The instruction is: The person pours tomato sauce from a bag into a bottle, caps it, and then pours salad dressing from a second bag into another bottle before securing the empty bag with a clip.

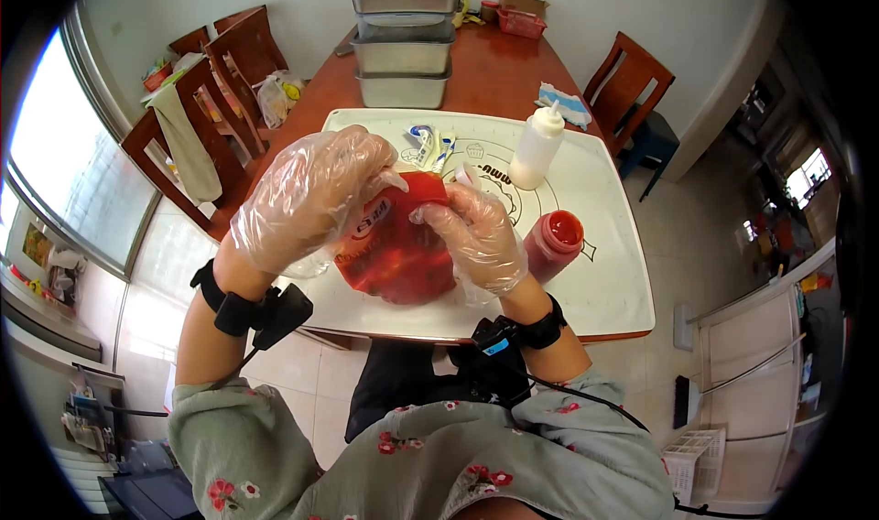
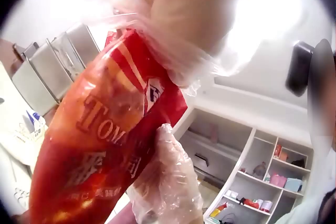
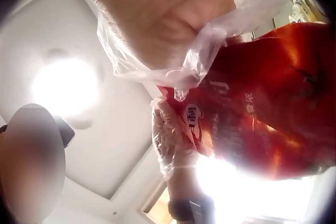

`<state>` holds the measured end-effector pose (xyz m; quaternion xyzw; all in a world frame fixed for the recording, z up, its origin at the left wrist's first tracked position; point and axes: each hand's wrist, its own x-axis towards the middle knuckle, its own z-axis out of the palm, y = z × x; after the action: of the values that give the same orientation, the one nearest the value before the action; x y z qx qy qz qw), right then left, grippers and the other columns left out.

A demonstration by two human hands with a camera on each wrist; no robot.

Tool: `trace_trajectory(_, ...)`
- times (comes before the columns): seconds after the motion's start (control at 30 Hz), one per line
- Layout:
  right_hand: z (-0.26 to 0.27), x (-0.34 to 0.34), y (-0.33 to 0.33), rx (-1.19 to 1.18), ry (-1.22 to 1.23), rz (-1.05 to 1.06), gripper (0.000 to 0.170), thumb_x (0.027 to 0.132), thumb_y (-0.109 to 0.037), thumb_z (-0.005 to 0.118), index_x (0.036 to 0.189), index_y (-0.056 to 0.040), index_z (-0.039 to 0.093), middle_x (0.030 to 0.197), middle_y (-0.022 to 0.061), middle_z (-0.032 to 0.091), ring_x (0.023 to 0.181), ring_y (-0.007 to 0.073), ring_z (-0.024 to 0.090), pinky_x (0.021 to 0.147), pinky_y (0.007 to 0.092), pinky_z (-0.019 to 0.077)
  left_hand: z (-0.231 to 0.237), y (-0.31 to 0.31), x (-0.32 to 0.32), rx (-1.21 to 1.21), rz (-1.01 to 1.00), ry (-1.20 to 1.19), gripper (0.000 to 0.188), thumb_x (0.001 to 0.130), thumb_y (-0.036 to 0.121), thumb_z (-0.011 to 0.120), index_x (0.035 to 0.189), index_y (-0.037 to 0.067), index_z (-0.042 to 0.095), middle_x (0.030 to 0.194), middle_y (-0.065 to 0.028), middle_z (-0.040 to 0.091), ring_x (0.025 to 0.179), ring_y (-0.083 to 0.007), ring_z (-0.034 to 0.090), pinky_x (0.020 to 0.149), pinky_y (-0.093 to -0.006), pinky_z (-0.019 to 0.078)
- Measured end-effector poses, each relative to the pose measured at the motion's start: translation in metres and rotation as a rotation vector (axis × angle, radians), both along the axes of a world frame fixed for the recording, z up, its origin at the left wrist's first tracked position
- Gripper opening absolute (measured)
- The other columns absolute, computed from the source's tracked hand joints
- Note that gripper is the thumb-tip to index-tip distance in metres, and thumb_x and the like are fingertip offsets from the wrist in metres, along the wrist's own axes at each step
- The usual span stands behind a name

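A red tomato sauce pouch [image 1: 398,259], with "TOM" lettering showing in the left wrist view, hangs between my two hands over the white mat [image 1: 600,287]. My left hand [image 1: 311,195], in a clear plastic glove, grips the pouch's upper left part. On the other side, my gloved right hand [image 1: 476,241] pinches its upper right edge. The pouch bulges toward its lower end, and its far face is hidden in the head view. Just right of my right hand stands an uncapped bottle [image 1: 549,254] with red sauce inside.
A clear squeeze bottle [image 1: 538,149] with a nozzle and pale contents stands farther back on the mat. Small blue-and-white packets [image 1: 428,149] lie behind the pouch. Stacked metal containers [image 1: 403,53] rise at the table's far part. Wooden chairs [image 1: 632,81] flank the table.
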<state>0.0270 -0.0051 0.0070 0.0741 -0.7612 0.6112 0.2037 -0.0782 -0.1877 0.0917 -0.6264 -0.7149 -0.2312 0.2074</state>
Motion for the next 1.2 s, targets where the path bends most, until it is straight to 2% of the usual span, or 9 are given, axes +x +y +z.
trace_trajectory(0.17,0.003,-0.004,-0.004,-0.171,0.126,-0.023,0.031,0.086,-0.016,0.072,0.11,0.0029,0.064,0.103,0.0105,0.068,0.093,0.0153,0.064,0.081,0.0267,0.0507,-0.006,0.002,-0.015,0.017,-0.073,-0.107,0.012,0.084,0.002,0.062,0.094,0.003,0.055,0.081,-0.0144,0.056,0.073,-0.0355,0.057,0.065,-0.0399,0.0481)
trace_trajectory(0.27,0.021,-0.007,-0.002,-0.119,0.201,0.018,0.043,0.081,-0.019,0.078,0.115,0.0031,0.063,0.112,0.0141,0.066,0.103,0.0184,0.064,0.087,0.0291,0.0503,-0.008,0.003,-0.02,0.041,-0.113,-0.057,0.015,0.082,0.001,0.064,0.094,0.004,0.055,0.08,-0.0146,0.057,0.073,-0.036,0.057,0.064,-0.04,0.0484)
trace_trajectory(0.47,0.042,-0.008,-0.003,-0.239,-0.038,0.103,0.035,0.082,-0.014,0.076,0.111,0.0035,0.067,0.099,0.0105,0.07,0.089,0.0135,0.065,0.076,0.0253,0.0524,-0.006,0.003,-0.02,0.039,-0.146,-0.024,0.02,0.078,-0.002,0.066,0.093,0.005,0.055,0.08,-0.0142,0.057,0.071,-0.0353,0.058,0.062,-0.0397,0.0482)
trace_trajectory(0.67,0.037,-0.008,-0.008,-0.107,-0.043,-0.022,0.022,0.086,-0.016,0.072,0.097,0.0026,0.072,0.078,0.0057,0.07,0.069,0.0067,0.058,0.066,0.0241,0.0494,-0.007,0.002,-0.019,0.045,-0.116,-0.028,0.018,0.078,-0.002,0.066,0.091,0.005,0.055,0.079,-0.0126,0.058,0.071,-0.0332,0.059,0.063,-0.0389,0.049)
trace_trajectory(0.87,0.015,-0.01,0.0,0.022,-0.096,-0.011,0.021,0.088,-0.018,0.069,0.099,-0.0001,0.073,0.072,0.0052,0.068,0.065,0.0059,0.057,0.061,0.0239,0.0471,-0.01,0.0,-0.022,0.065,-0.098,-0.025,0.015,0.081,-0.005,0.064,0.09,0.005,0.056,0.079,-0.0115,0.059,0.072,-0.0316,0.06,0.065,-0.0374,0.051)
trace_trajectory(0.93,0.006,-0.008,0.004,0.189,-0.018,-0.044,0.021,0.089,-0.018,0.068,0.098,-0.0004,0.073,0.072,0.0052,0.068,0.063,0.007,0.057,0.06,0.0236,0.0463,-0.01,-0.001,-0.023,0.074,-0.091,-0.032,0.018,0.079,-0.005,0.065,0.091,0.005,0.057,0.08,-0.0124,0.06,0.072,-0.0333,0.06,0.065,-0.0389,0.0507)
trace_trajectory(1.0,0.001,-0.002,0.004,0.179,-0.049,-0.048,0.019,0.089,-0.017,0.068,0.096,0.0001,0.073,0.071,0.0044,0.068,0.063,0.0075,0.056,0.06,0.0235,0.0458,-0.012,-0.001,-0.024,0.083,-0.09,-0.032,0.024,0.074,-0.004,0.067,0.094,0.004,0.058,0.08,-0.0144,0.06,0.073,-0.0374,0.059,0.065,-0.0423,0.0496)
trace_trajectory(1.07,-0.002,0.009,0.001,-0.008,-0.193,-0.022,0.017,0.089,-0.014,0.067,0.091,0.0016,0.073,0.069,0.0031,0.066,0.065,0.0075,0.054,0.063,0.0236,0.0457,-0.013,-0.001,-0.027,0.104,-0.116,-0.013,0.024,0.074,-0.004,0.067,0.094,0.005,0.058,0.08,-0.0147,0.06,0.074,-0.0372,0.059,0.065,-0.0422,0.0498)
trace_trajectory(1.2,-0.036,0.02,0.011,0.146,-0.215,-0.072,0.018,0.087,-0.02,0.068,0.092,-0.0042,0.074,0.071,0.0078,0.068,0.067,0.0138,0.058,0.075,0.0301,0.0471,-0.012,-0.002,-0.029,0.11,-0.109,-0.007,0.024,0.073,-0.003,0.068,0.093,0.005,0.058,0.081,-0.0149,0.061,0.074,-0.0372,0.06,0.065,-0.0418,0.0502)
